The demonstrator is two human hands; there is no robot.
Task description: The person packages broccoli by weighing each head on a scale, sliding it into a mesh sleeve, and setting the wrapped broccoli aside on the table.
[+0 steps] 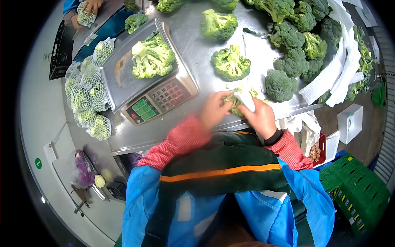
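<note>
A pale green broccoli head (235, 109) lies at the table's front edge, partly covered by my hands. My left hand (214, 110), smeared by motion, has its fingers curled against the left side of this broccoli. My right hand (262, 118) is closed around a smooth white tool (245, 100), which looks like a knife and reaches over the broccoli. Just beyond lies another broccoli head (231, 63), cut stem up. Left of my hands stands a scale (164, 96) with a broccoli head (153, 57) on its tray (119, 88).
Several net-wrapped broccoli heads (84, 96) are heaped left of the scale. Loose broccoli (291, 61) is piled at the right beside white foam strips (329, 84). Another person's hand (92, 5) holds a netted head at top left. Green crates (358, 189) stand at lower right.
</note>
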